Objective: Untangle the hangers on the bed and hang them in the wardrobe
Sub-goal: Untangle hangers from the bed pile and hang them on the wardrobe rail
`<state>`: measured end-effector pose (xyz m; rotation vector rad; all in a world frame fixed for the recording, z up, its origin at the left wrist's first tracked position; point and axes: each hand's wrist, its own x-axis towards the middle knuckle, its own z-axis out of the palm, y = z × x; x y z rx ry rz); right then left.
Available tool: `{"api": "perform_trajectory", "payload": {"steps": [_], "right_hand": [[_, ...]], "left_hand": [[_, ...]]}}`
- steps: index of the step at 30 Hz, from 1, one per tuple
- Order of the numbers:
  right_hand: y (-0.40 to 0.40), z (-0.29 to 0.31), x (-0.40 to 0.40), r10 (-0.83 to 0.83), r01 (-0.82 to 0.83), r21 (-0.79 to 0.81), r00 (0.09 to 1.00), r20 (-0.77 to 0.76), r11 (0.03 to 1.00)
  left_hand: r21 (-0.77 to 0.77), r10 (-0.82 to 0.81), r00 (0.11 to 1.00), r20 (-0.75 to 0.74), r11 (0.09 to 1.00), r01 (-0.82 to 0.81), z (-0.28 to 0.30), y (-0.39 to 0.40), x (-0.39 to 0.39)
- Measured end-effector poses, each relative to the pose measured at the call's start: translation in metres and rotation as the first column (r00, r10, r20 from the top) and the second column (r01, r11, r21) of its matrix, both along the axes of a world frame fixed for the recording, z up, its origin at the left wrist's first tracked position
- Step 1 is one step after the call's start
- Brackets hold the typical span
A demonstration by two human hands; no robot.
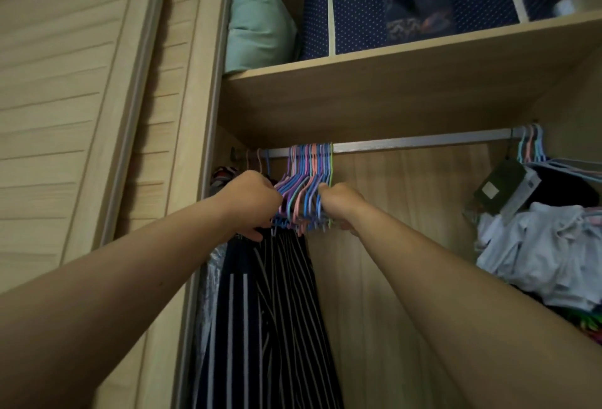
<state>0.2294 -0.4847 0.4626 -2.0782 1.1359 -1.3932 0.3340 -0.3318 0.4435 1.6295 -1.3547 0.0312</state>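
Observation:
A tight bunch of several thin hangers point(308, 180) in blue, purple, pink and green hangs by its hooks on the silver wardrobe rail point(417, 141). My left hand point(252, 203) grips the bunch from the left side with curled fingers. On the right side of the bunch, my right hand point(340, 205) holds the outer hangers, fingers curled round them. The hangers' lower bars are partly hidden between my hands.
Dark striped clothes point(283, 311) hang below the bunch. More hangers point(532, 145) with white garments point(547, 252) hang at the rail's right end. A shelf point(391, 83) above carries a navy dotted storage box point(358, 8) and a pale green cushion point(257, 27). The sliding door point(81, 115) stands left.

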Motion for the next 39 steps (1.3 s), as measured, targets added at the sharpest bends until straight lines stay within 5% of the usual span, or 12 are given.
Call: {"api": "perform_trajectory", "payload": {"steps": [4, 9, 12, 17, 23, 28, 35, 39], "right_hand": [[0.018, -0.008, -0.021, -0.084, 0.075, -0.12, 0.994, -0.067, 0.99], [0.063, -0.026, -0.055, 0.127, -0.154, -0.162, 0.978, -0.165, 0.975], [0.095, -0.047, -0.068, 0.041, -0.094, -0.236, 0.974, -0.221, 0.967], [0.169, -0.14, -0.08, 0.303, -0.377, -0.156, 0.883, -0.359, 0.913], [0.324, -0.259, -0.089, 0.584, -0.662, 0.052, 0.619, -0.524, 0.748], [0.46, -0.31, -0.096, 0.697, -0.828, 0.103, 0.389, -0.603, 0.552], [0.702, -0.398, -0.117, 0.841, -0.918, 0.32, 0.025, -0.54, 0.233], [0.837, -0.493, -0.157, 0.869, -0.848, 0.516, -0.159, -0.469, 0.124]], "left_hand": [[0.043, 0.073, 0.995, -0.067, 0.997, -0.07, -0.022, 0.023, -0.01], [0.056, 0.222, 0.973, -0.058, 0.974, -0.219, -0.05, 0.089, -0.053], [0.018, 0.294, 0.953, -0.075, 0.956, -0.294, -0.071, 0.125, -0.072], [0.116, 0.433, 0.89, -0.145, 0.9, -0.419, -0.159, 0.197, -0.118], [0.45, 0.622, 0.777, -0.092, 0.722, -0.525, -0.277, 0.344, -0.172], [0.476, 0.779, 0.623, -0.066, 0.573, -0.667, -0.317, 0.479, -0.193], [0.548, 0.932, 0.302, -0.202, 0.363, -0.754, -0.416, 0.729, -0.279], [0.679, 0.954, 0.071, -0.291, 0.258, -0.688, -0.524, 0.873, -0.35]]}}
